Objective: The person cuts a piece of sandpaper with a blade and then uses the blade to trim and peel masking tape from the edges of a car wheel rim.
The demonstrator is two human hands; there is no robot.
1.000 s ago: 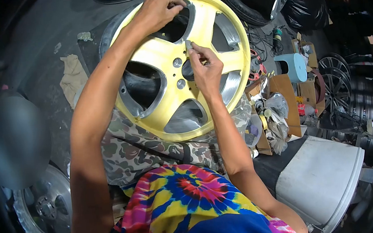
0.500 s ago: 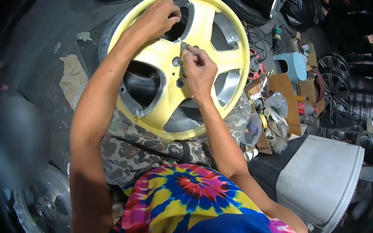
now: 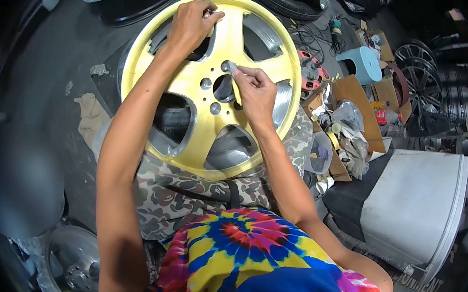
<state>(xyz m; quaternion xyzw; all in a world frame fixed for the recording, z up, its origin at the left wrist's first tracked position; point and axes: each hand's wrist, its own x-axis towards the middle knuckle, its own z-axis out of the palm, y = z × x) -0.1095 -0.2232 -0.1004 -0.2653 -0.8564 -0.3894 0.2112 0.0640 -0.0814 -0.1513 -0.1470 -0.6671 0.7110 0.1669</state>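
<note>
A pale yellow five-spoke wheel rim (image 3: 190, 155) lies tilted over my camouflage-covered lap, with bare grey metal showing inside its openings. My left hand (image 3: 193, 24) rests at the top of the rim, its fingers curled over a spoke near the upper opening; what they hold, if anything, is hidden. Close to the hub, my right hand (image 3: 254, 94) pinches a small grey piece (image 3: 232, 67) between thumb and fingers, touching the yellow face beside an upper bolt hole.
At right are a blue stool (image 3: 363, 67), a cardboard box (image 3: 358, 107) of clutter, a red tool (image 3: 310, 72) and a white container (image 3: 411, 203). Another wheel (image 3: 75, 271) lies lower left, a tan cloth (image 3: 91, 115) left, and a tire (image 3: 274, 0) above.
The view has shifted, and the rim appears slightly lower and further left. My right hand's fingertips have moved beside an upper bolt hole, uncovering the centre hole. My left hand's fingers have shifted over the spoke.
</note>
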